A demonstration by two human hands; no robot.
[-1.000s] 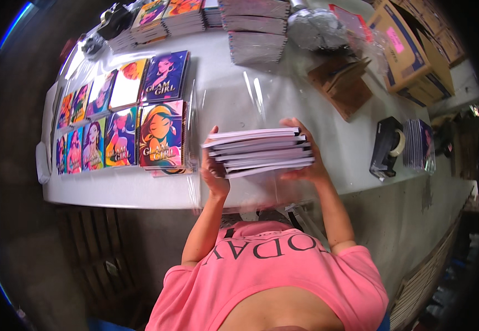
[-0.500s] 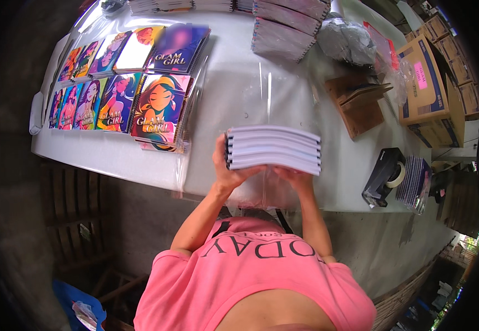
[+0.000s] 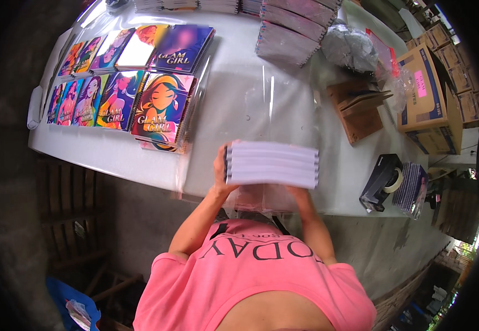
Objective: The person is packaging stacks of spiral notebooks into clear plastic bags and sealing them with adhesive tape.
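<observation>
A stack of several spiral notebooks [image 3: 272, 164] is held at the front edge of the table, its white page edges facing up. My left hand [image 3: 222, 171] grips the stack's left end, thumb along the side by the dark binding. Under the lower right of the stack, my right hand [image 3: 299, 191] shows only in part; its fingers are hidden behind the notebooks, and it supports them there. To the left, two rows of notebook piles with colourful illustrated covers [image 3: 163, 105] lie on the table.
The table [image 3: 234, 110] has a clear plastic cover. Stacked notebooks [image 3: 289, 41] and crumpled plastic [image 3: 350, 48] lie at the back. On the right are a brown wooden piece [image 3: 355, 113], a cardboard box [image 3: 430, 102], a black tape dispenser [image 3: 381, 182] and a wrapped notebook pack [image 3: 410, 187].
The notebook stack has come slightly nearer to me and tilted, so its page edges show more evenly. Both hands have moved with it, and the right fingers are now more hidden.
</observation>
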